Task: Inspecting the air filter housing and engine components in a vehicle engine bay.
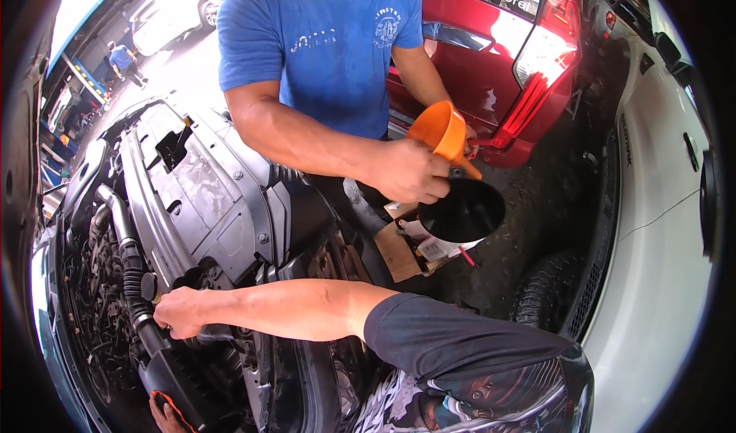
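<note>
My right arm, in a black sleeve, reaches across the front of an open engine bay. The curled fingers of my right hand (180, 313) close at a round black cap (149, 286), beside a ribbed black hose (133, 268). At the lower left edge, my left hand (165, 417) shows only in part, its fingers stretched out against a black plastic box (201, 387). An orange strip (170, 404) runs next to those fingers. Across from me, a co-worker in a blue T-shirt holds an orange funnel (438, 128) over a round black container (463, 209).
A red car (479, 88) stands behind the co-worker. To the right is a white vehicle (659, 226) with a dark tyre (546, 287). An open cardboard box (399, 253) lies on the floor below the container. Another person (123, 60) walks in the far left background.
</note>
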A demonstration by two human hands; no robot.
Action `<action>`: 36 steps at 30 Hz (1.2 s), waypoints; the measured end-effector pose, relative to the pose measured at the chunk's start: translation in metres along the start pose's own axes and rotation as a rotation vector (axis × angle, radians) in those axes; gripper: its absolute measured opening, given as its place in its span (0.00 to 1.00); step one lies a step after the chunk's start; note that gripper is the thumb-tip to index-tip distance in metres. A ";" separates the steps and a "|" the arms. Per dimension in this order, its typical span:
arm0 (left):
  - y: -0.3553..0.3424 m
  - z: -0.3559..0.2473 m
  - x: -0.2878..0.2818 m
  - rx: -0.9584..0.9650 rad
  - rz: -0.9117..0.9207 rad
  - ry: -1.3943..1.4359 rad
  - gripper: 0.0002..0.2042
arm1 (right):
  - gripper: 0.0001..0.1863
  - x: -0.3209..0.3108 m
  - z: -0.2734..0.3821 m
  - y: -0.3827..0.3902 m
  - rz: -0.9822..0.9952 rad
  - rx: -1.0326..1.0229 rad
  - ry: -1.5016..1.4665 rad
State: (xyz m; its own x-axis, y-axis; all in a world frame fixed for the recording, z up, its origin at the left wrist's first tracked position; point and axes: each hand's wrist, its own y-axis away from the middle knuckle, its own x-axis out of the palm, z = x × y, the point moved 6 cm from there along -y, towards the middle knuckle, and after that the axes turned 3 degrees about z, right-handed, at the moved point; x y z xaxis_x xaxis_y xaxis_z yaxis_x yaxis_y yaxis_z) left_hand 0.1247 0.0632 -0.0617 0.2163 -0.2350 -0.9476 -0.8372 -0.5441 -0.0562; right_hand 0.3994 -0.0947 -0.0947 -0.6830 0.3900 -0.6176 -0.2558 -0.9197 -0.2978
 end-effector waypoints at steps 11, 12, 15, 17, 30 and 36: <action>-0.004 -0.009 0.004 -0.086 0.047 0.040 0.28 | 0.17 -0.004 -0.002 -0.001 0.074 0.036 0.048; -0.002 -0.005 0.002 -0.090 0.046 0.035 0.28 | 0.16 -0.004 0.001 -0.004 0.051 0.013 0.051; -0.007 0.002 0.004 -0.029 0.034 0.033 0.29 | 0.15 -0.002 -0.005 -0.003 0.008 0.001 0.044; -0.007 0.004 0.004 -0.019 0.025 0.019 0.29 | 0.15 -0.004 -0.005 -0.001 0.029 0.014 0.049; -0.005 0.017 0.003 0.001 -0.013 0.030 0.26 | 0.14 -0.001 -0.001 0.000 0.054 0.000 0.059; -0.002 0.002 0.003 -0.073 0.021 0.117 0.24 | 0.13 -0.003 0.000 0.002 0.060 -0.005 0.063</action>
State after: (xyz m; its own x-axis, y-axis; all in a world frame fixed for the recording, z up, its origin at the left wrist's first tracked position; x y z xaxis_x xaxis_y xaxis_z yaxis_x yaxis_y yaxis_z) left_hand 0.1258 0.0652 -0.0650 0.2600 -0.3366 -0.9050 -0.8042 -0.5943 -0.0100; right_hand 0.4005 -0.0973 -0.0933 -0.6525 0.3367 -0.6788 -0.2123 -0.9412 -0.2627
